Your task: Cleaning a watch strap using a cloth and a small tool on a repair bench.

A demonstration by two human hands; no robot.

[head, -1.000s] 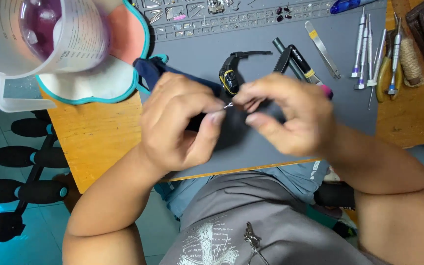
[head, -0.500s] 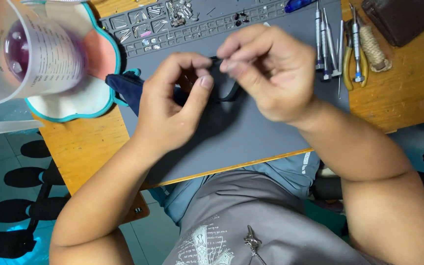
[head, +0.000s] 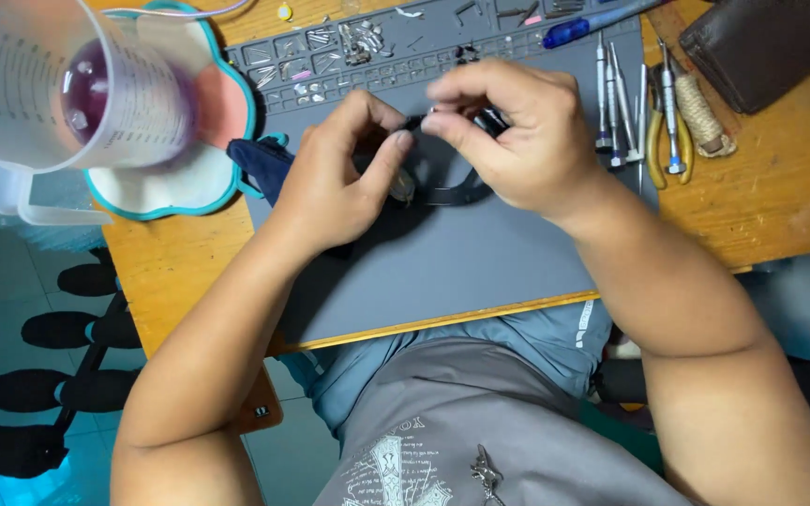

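Head view: your left hand (head: 335, 183) and right hand (head: 517, 136) both pinch the black watch strap (head: 447, 192) between them, fingers closed on it, just above the grey mat (head: 442, 272).

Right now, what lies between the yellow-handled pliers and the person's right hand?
In the head view, a row of slim metal screwdrivers lies on the grey mat between the pliers and the right hand.

You're at a small repair workshop: grey work mat (head: 442, 272) under your hands, precision screwdrivers (head: 611, 94) just beyond them
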